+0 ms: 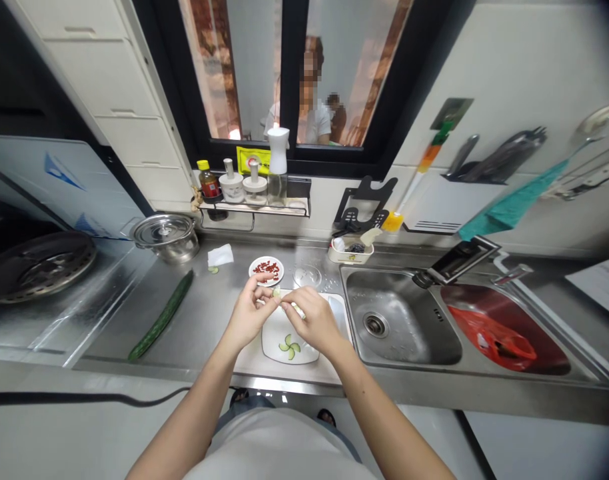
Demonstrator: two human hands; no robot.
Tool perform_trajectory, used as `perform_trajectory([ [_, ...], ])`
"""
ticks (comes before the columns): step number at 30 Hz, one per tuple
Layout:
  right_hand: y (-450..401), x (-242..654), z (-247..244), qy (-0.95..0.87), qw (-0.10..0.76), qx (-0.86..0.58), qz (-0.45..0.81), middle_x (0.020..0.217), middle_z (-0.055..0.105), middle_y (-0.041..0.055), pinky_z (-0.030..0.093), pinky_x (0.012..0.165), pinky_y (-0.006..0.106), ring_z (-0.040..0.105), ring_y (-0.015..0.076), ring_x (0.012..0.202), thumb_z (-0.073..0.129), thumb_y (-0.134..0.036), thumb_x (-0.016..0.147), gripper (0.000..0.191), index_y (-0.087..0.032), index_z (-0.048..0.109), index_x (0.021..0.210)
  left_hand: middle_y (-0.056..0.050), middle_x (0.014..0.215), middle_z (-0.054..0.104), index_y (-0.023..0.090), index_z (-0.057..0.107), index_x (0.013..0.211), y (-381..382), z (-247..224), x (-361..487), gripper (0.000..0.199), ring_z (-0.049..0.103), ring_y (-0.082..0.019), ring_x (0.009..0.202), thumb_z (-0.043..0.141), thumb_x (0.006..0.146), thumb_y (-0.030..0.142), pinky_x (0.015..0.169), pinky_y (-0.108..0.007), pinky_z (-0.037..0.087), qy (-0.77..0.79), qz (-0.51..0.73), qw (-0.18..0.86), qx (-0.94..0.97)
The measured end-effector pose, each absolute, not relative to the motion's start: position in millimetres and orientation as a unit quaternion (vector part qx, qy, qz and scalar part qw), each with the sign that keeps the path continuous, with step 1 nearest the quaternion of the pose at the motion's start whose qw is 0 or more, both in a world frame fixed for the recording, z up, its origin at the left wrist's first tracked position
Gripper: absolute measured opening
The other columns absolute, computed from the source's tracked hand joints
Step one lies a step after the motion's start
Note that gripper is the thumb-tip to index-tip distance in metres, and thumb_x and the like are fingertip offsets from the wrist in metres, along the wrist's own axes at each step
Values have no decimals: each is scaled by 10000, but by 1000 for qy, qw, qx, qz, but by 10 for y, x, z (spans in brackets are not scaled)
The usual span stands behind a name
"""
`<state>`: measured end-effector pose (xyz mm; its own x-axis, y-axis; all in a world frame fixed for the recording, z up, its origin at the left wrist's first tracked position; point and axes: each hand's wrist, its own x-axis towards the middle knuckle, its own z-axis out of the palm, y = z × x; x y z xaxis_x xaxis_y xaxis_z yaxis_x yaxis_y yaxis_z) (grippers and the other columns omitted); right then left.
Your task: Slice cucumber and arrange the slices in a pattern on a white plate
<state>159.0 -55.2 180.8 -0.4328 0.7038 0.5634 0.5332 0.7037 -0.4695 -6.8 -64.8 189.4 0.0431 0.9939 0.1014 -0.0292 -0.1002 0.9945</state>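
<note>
The slices (294, 347) are pale green with dark-green edges, their plate (272, 343) white, dark-rimmed. From it, the cucumber (162, 317) at nine o'clock is mottled dark green, the dish (252, 273) at eleven white with dark-red pieces (266, 269), the bag (499, 341) at three bright red.

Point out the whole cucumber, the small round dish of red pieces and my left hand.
Whole cucumber (162, 318): head view, on the middle of its green skin.
Round dish (251, 272): head view, on the left side of its white rim.
Left hand (249, 307): head view, on the back of the hand.
</note>
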Motion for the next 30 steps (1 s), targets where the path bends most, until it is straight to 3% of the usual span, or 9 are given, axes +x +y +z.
perform_trajectory([
  [17, -450, 1547, 1637, -766, 363, -428, 314, 801, 667, 8, 427, 721, 252, 578, 129, 748, 526, -291, 872, 163, -194, 634, 798, 34, 759, 565, 200, 482, 1162, -529, 1698, -135, 434, 547, -91, 694, 645, 767, 276, 686, -222, 430, 461, 481, 476, 574],
  [30, -227, 1550, 1072, -706, 296, -446, 464, 699, 665, 9, 446, 644, 234, 574, 114, 643, 540, -245, 803, 154, -151, 643, 740, 47, 706, 536, 162, 515, 1116, -329, 1090, -207, 437, 524, -80, 653, 653, 726, 302, 650, -199, 392, 462, 423, 525, 576],
])
